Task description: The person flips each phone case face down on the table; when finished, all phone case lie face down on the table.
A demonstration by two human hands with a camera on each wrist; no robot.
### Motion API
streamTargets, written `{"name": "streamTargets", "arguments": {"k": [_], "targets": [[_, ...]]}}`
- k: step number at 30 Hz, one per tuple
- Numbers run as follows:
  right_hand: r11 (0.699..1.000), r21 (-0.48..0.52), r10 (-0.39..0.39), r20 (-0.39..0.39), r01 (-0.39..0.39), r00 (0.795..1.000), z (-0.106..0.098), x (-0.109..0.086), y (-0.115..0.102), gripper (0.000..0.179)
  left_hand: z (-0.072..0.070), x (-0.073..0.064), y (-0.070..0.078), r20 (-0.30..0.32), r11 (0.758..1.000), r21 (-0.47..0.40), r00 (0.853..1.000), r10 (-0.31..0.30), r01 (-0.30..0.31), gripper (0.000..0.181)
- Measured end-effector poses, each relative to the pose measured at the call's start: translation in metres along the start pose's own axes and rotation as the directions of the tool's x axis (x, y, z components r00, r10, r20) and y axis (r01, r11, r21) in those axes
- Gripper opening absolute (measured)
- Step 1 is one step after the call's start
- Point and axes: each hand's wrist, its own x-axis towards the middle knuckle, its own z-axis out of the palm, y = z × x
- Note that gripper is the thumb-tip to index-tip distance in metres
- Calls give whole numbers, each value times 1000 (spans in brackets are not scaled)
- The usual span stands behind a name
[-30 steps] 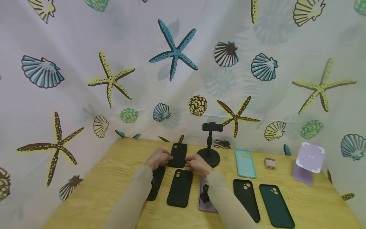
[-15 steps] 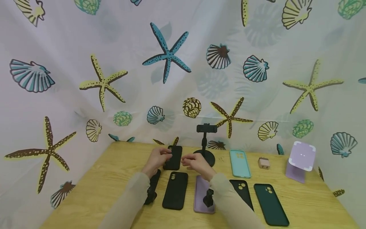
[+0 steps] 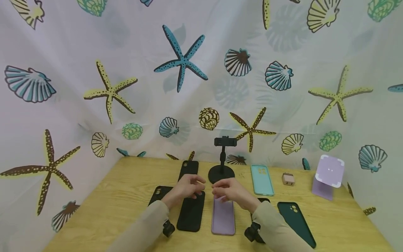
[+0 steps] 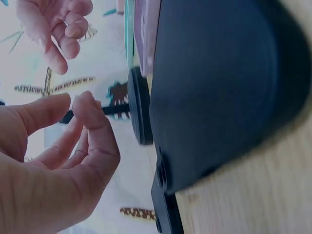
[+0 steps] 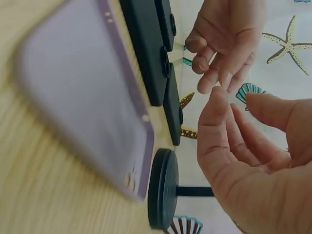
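Both hands are raised over the middle of the table, fingers bent loosely with nothing between them. My left hand (image 3: 188, 188) hovers above the top end of a black phone case (image 3: 190, 215); this case (image 4: 219, 83) fills much of the left wrist view. Facing it, my right hand (image 3: 236, 193) hangs over the upper end of a lilac phone case (image 3: 223, 218). In the right wrist view, the fingertips of the two hands overlap. Behind the left hand lies another black case (image 3: 188, 168), partly covered. A third black case (image 3: 158, 193) is half hidden by the left forearm.
A black phone stand (image 3: 221, 172) with a round base stands behind the hands. To the right lie a turquoise case (image 3: 262, 180), a pink charger plug (image 3: 288, 179), a dark green case (image 3: 299, 225) and a lilac stand (image 3: 328, 173). The right sleeve covers most of another black case (image 3: 263, 200).
Both hands have come away from the black case at the back and drawn nearer to the body, above the front row. That case stays on the table. The view has turned slightly right.
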Motion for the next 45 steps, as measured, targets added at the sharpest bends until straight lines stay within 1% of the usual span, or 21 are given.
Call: {"name": "streamTargets", "arguments": {"k": [3,5,9,12,17,20,21,24,26,28,32,33,35,37,39,42,45], "targets": [[1000,-20,17,-21,-17,1000,-8,-11,5,33,8,-5,4,60,1000,3,998,13,-13,30],[999,-38,31,-35,-33,999,-13,-16,9,32,13,-7,7,84,999,13,996,28,-29,30],[995,-65,74,-36,-76,997,-23,-25,18,30,22,-11,10,115,998,23,992,55,-58,29],[992,-82,98,-23,-99,995,-27,-30,24,28,28,-14,9,132,997,37,989,59,-64,28],[981,-154,117,-32,-120,993,-28,-41,29,23,34,-19,10,182,995,89,983,29,-46,36],[970,-202,132,-28,-135,991,-25,-47,32,22,37,-24,11,223,994,112,975,-9,-17,43],[966,-215,141,-26,-144,990,-23,-49,33,23,38,-26,12,232,993,116,972,-20,-7,44],[957,-239,162,-28,-163,986,-18,-52,36,26,43,-31,12,250,996,87,967,-47,26,46],[953,-252,165,-42,-170,985,-15,-53,37,27,47,-34,12,245,997,66,969,-41,26,48],[951,-257,161,-58,-171,985,-14,-53,38,27,51,-36,11,237,999,31,970,-48,41,49],[952,-251,167,-59,-176,984,-12,-53,39,25,56,-40,7,209,998,-16,976,-61,66,56],[955,-236,174,-54,-181,983,-12,-53,39,25,57,-40,6,202,997,-31,977,-65,73,57],[960,-208,181,-47,-187,982,-12,-53,39,24,57,-39,4,184,997,-47,981,-57,67,58],[967,-177,182,-38,-186,982,-11,-53,39,24,57,-38,3,163,998,-45,986,-46,54,57],[972,-144,183,-17,-184,983,-11,-53,40,24,57,-37,2,155,997,-54,987,-51,60,57],[975,-134,180,6,-178,984,-9,-52,40,25,57,-36,3,151,996,-54,987,-58,67,59],[974,-129,187,14,-184,982,-9,-50,41,27,56,-35,5,164,994,-86,985,-57,72,62]]}}
